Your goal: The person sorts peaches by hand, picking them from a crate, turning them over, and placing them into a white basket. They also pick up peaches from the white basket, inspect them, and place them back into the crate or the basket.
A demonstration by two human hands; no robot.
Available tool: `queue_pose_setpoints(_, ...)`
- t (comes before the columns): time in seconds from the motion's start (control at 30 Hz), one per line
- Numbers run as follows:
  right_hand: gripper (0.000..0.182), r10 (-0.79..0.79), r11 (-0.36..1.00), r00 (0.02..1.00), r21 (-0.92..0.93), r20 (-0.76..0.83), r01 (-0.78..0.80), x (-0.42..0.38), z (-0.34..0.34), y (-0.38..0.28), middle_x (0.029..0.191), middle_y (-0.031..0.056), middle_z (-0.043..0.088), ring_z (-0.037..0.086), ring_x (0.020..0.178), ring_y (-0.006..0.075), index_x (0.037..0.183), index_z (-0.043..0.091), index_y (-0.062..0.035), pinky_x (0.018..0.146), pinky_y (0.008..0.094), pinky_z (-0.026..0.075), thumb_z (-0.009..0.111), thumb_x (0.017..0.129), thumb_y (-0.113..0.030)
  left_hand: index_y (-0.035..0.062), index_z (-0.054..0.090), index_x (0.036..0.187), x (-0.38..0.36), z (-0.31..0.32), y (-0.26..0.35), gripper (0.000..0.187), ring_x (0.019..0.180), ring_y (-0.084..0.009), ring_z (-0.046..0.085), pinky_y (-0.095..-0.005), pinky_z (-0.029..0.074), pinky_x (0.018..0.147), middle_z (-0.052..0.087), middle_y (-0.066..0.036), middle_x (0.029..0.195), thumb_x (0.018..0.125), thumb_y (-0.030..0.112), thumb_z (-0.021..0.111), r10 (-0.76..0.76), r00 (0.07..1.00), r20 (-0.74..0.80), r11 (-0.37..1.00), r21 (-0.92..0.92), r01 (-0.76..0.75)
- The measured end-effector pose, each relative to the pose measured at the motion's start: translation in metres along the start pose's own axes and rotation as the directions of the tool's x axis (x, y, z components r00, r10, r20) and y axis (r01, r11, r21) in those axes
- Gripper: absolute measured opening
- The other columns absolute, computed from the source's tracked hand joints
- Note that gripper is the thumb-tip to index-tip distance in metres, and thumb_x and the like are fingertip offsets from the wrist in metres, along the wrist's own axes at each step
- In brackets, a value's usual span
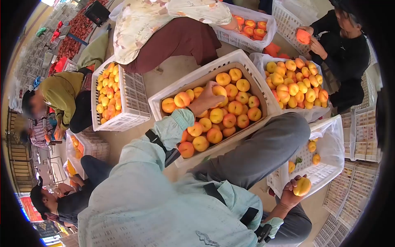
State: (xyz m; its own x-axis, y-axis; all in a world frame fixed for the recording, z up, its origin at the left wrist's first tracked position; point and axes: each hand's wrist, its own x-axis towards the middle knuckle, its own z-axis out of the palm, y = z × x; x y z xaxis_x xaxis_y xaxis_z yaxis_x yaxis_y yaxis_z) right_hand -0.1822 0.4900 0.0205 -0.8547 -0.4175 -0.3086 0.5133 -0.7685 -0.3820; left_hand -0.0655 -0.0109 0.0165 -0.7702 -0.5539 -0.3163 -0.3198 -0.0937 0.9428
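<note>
My left hand (205, 100) reaches into a white plastic crate (240, 57) lined with cardboard, its fingers closed around a yellow-orange peach (219, 91). Many more peaches (214, 136) fill this crate in front of me. My right hand (291, 193) is out to the right, closed on a yellow peach (302, 187). Just above it stands a white crate (333, 164) with a clear plastic liner. A few peaches (316, 159) and a green leaf lie inside that crate.
Heaped peaches (296, 82) fill a lined crate at the back right; another full crate (133, 103) stands left. A person in a floral top (160, 20) bends ahead. A person in black (345, 53) holds an orange foam net (303, 36). Stacked crates (349, 189) line the right.
</note>
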Motion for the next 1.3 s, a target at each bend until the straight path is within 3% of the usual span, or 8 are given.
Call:
queue_pose_setpoints(0.07, 0.043, 0.008, 1.000, 1.000, -0.002, -0.009, -0.008, -0.005, -0.003, 0.003, 0.109, 0.0183, 0.056, 0.054, 0.075, 0.0225, 0.133, 0.045, -0.0033, 0.060, 0.0287, 0.043, 0.046, 0.098, -0.028, 0.0068, 0.044, 0.121, 0.019, -0.044, -0.040, 0.059, 0.104, -0.0281, 0.053, -0.0371, 0.048, 0.085, 0.049, -0.016, 0.115, 0.072, 0.021, 0.072, 0.262, 0.962, -0.078, 0.813, 0.554, -0.177)
queue_pose_setpoints(0.17, 0.044, 0.023, 1.000, 0.999, 0.005, -0.024, -0.023, -0.007, -0.010, 0.006, 0.111, 0.0187, 0.056, 0.055, 0.077, 0.0237, 0.133, 0.045, -0.0040, 0.061, 0.0302, 0.044, 0.046, 0.098, -0.030, 0.0059, 0.044, 0.121, 0.035, -0.074, -0.064, 0.062, 0.107, -0.0369, 0.050, -0.0426, 0.044, 0.091, 0.045, -0.020, 0.113, 0.067, 0.018, 0.072, 0.291, 0.956, 0.044, 0.530, 0.824, -0.199)
queue_pose_setpoints(0.57, 0.045, 0.018, 1.000, 0.996, -0.017, -0.085, -0.019, -0.026, -0.011, 0.013, 0.111, 0.0205, 0.056, 0.057, 0.077, 0.0260, 0.132, 0.047, -0.0028, 0.060, 0.0330, 0.047, 0.045, 0.098, -0.031, 0.0065, 0.052, 0.120, 0.037, -0.080, -0.080, 0.046, 0.108, -0.0369, 0.053, -0.0474, 0.043, 0.092, 0.054, -0.014, 0.114, 0.077, 0.017, 0.066, 0.268, 0.957, 0.114, 0.162, 0.973, -0.161)
queue_pose_setpoints(0.87, 0.044, 0.038, 0.998, 0.993, -0.053, -0.110, -0.044, -0.025, 0.002, 0.022, 0.108, 0.0182, 0.056, 0.057, 0.076, 0.0242, 0.132, 0.047, -0.0041, 0.059, 0.0313, 0.046, 0.046, 0.097, -0.031, 0.0036, 0.052, 0.118, 0.067, -0.092, -0.109, 0.034, 0.103, -0.0404, 0.057, -0.0449, 0.045, 0.091, 0.061, -0.025, 0.106, 0.087, 0.016, 0.053, 0.146, 0.978, -0.147, 0.530, 0.846, 0.048)
queue_pose_setpoints(1.1, 0.047, -0.056, 0.977, 0.983, -0.213, -0.175, 0.018, -0.026, 0.024, 0.028, 0.106, 0.0173, 0.056, 0.057, 0.072, 0.0232, 0.135, 0.043, -0.0044, 0.055, 0.0299, 0.046, 0.046, 0.097, -0.031, 0.0042, 0.058, 0.102, 0.075, -0.091, -0.108, 0.019, 0.097, -0.0367, 0.062, -0.0457, 0.046, 0.086, 0.066, -0.017, 0.101, 0.086, 0.013, 0.052, 0.157, 0.988, 0.008, 0.341, 0.938, -0.062)
queue_pose_setpoints(1.17, 0.048, -0.079, 0.963, 0.990, -0.266, -0.119, 0.045, -0.031, 0.048, 0.027, 0.106, 0.0172, 0.057, 0.057, 0.072, 0.0234, 0.137, 0.041, -0.0050, 0.056, 0.0300, 0.047, 0.045, 0.097, -0.032, 0.0011, 0.057, 0.109, 0.039, -0.066, -0.062, 0.026, 0.090, -0.0428, 0.059, -0.0469, 0.047, 0.083, 0.062, -0.021, 0.101, 0.086, 0.013, 0.054, 0.486, 0.874, 0.005, 0.389, 0.894, -0.222)
queue_pose_setpoints(1.23, 0.053, -0.137, 0.899, 0.987, -0.429, -0.084, 0.088, -0.036, 0.080, 0.027, 0.107, 0.0159, 0.056, 0.058, 0.077, 0.0226, 0.142, 0.037, -0.0062, 0.066, 0.0288, 0.051, 0.045, 0.097, -0.035, 0.0002, 0.056, 0.108, 0.012, -0.039, -0.025, 0.023, 0.079, -0.0327, 0.062, -0.0403, 0.050, 0.075, 0.063, -0.015, 0.095, 0.092, 0.017, 0.053, 0.682, 0.722, 0.114, 0.373, 0.795, -0.478)
queue_pose_setpoints(1.3, 0.057, -0.188, 0.758, 0.982, -0.637, -0.008, 0.140, -0.037, 0.126, 0.039, 0.109, 0.0150, 0.055, 0.057, 0.083, 0.0217, 0.141, 0.036, -0.0052, 0.073, 0.0286, 0.050, 0.049, 0.096, -0.037, 0.0010, 0.056, 0.104, -0.047, 0.006, 0.019, 0.024, 0.073, -0.0184, 0.062, -0.0295, 0.051, 0.066, 0.062, -0.009, 0.093, 0.100, 0.023, 0.047, 0.287, 0.935, 0.209, 0.930, 0.173, -0.324)
